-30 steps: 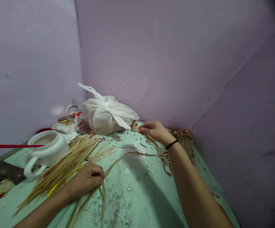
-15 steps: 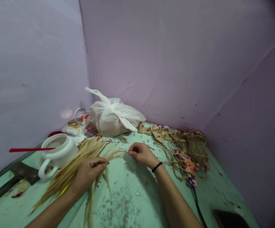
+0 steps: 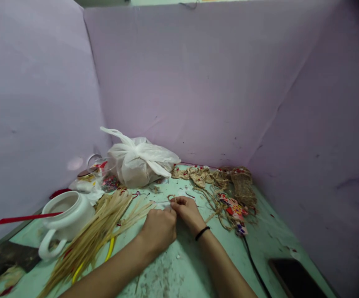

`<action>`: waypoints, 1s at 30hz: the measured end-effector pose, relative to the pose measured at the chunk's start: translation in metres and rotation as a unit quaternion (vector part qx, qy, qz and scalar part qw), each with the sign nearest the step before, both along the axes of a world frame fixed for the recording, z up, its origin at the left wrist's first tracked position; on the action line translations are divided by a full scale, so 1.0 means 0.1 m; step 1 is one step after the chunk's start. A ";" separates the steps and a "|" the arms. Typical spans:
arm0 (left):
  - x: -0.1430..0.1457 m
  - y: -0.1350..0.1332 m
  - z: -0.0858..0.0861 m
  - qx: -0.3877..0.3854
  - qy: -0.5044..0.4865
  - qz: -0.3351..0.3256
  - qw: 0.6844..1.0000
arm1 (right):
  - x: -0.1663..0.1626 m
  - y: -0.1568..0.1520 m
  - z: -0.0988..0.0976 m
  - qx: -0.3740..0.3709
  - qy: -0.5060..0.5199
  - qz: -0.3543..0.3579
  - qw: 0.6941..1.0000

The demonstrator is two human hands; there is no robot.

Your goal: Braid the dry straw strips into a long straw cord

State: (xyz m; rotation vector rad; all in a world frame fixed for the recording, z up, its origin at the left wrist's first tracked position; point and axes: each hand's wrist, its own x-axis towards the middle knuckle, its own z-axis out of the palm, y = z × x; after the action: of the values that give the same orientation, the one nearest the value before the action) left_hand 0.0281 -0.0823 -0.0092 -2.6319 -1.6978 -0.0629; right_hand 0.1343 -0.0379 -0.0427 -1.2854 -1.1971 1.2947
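Observation:
My left hand is closed, its fingertips pressed against those of my right hand over the middle of the table. Both pinch a thin straw strand, whose small curled end pokes up above the fingertips; the rest is mostly hidden by the hands. A black band circles my right wrist. Left of my left hand lies a fanned bundle of pale dry straw, with a few loose strands reaching toward the hand. A yellow curved handle shows beside the bundle.
A white pot with a red stick stands at left, near a dark hammer-like tool. Behind are a tied white plastic bag and braided jute pieces. At right lie patterned fabric, a black cable and a phone.
My left hand has moved right from the straw bundle to meet my right hand. A small curled end now shows at the fingertips. The view has tilted up and shifted slightly right.

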 end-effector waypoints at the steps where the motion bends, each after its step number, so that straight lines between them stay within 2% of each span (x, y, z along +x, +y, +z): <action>1: 0.00 0.01 -0.01 -0.004 -0.002 0.001 1.000 | 0.02 0.01 0.01 -0.016 0.019 -0.025 0.999; 5: -0.06 0.11 -0.02 -0.017 -0.013 0.067 0.998 | 0.14 0.05 0.08 -0.067 0.080 -0.082 0.991; 9: -0.08 0.23 -0.06 -0.028 -0.029 0.125 0.991 | 0.22 0.04 0.14 -0.043 0.042 -0.033 0.998; 13: -0.03 0.27 -0.12 -0.018 -0.046 0.120 0.992 | 0.20 0.03 0.08 0.019 0.011 0.030 0.999; 16: 0.00 0.28 -0.13 -0.013 -0.056 0.107 0.993 | 0.18 0.05 0.01 0.026 0.010 -0.014 1.000; 18: 0.01 0.30 -0.13 -0.014 -0.063 0.104 0.992 | 0.18 0.06 0.00 0.005 0.022 -0.044 0.999; 21: -0.03 0.35 -0.13 -0.020 -0.081 0.120 0.989 | 0.21 0.05 0.03 -0.027 0.071 -0.044 0.996; 26: -0.09 0.45 -0.19 -0.044 -0.204 0.137 0.968 | 0.22 -0.01 0.09 -0.038 0.115 0.007 0.993; 30: -0.09 0.45 -0.26 -0.029 -0.297 0.129 0.946 | 0.18 -0.03 0.04 -0.030 0.080 0.045 0.995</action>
State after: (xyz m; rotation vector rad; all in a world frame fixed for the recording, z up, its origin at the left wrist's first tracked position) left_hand 0.0193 -0.0369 -0.0351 -2.5568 -2.2173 -0.8966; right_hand 0.1521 -0.0407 -0.0385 -1.1576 -1.1208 1.4811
